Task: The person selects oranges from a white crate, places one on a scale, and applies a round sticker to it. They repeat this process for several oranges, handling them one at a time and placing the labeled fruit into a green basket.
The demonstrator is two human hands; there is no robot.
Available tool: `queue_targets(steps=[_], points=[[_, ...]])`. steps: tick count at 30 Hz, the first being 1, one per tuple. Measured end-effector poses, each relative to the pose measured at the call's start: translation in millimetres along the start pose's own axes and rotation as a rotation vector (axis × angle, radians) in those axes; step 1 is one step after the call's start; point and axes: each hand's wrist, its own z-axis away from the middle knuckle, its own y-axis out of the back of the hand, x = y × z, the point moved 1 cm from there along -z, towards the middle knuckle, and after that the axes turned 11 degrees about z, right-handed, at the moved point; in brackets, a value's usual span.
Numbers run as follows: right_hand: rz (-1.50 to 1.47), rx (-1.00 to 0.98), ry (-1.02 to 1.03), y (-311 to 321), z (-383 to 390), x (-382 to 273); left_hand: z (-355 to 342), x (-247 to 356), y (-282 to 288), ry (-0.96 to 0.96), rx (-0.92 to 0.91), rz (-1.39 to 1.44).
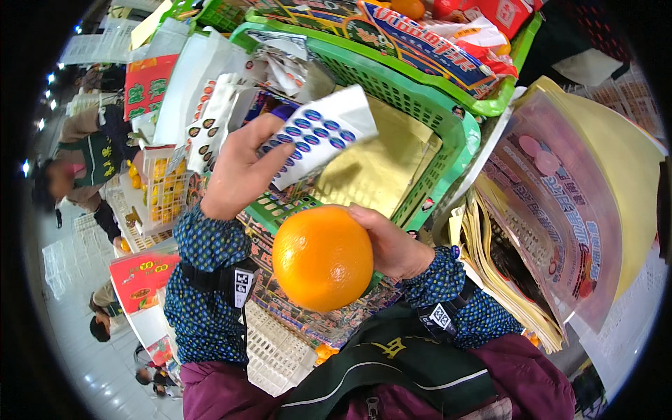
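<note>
My left hand point(241, 164) is closed on a white sheet of stickers point(329, 133), which carries rows of small blue oval labels. The thumb lies across the face of the sheet. Nearer to me, my right hand point(395, 245) grips a large, shiny orange point(323, 257) from its right side; most of the fingers are hidden behind the fruit. Beyond both hands stands a green perforated plastic basket point(458, 140), with yellow paper point(378, 150) lying in it. More sticker sheets point(208, 129), with orange and dark ovals, hang at its left side.
Another green basket point(500, 105) behind holds colourful printed packaging point(434, 42). At the right are a stack of papers point(483, 266) and a pink printed plastic bag point(546, 210). A white crate point(157, 178) with small orange fruit stands left, near another person point(87, 154).
</note>
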Motion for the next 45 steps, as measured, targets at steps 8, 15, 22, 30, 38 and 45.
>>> queue_targets(steps=[8, 15, 22, 30, 38, 45], points=[[-0.048, 0.204, -0.029, -5.3, -2.8, 0.1, 97.1, 26.6, 33.2, -0.123, 0.535, 0.335], [-0.109, 0.395, 0.168, -0.9, -10.0, 1.3, 156.1, 22.4, 30.4, -0.176, 0.722, 0.369], [-0.100, 0.473, 0.208, 6.1, -18.2, 9.4, 187.5, 19.7, -9.9, -0.232, 0.735, 0.217], [0.518, 0.057, 0.082, -53.4, 10.4, 3.5, 209.3, 13.5, -40.9, -0.387, 0.443, -0.172], [0.460, 0.031, -0.157, -82.5, 15.1, 22.9, 257.7, 9.6, -54.3, -0.397, 0.417, -0.144], [0.375, -0.161, -0.107, -130.3, 13.0, 83.7, 342.8, -12.0, -60.8, -0.286, 0.666, -0.027]])
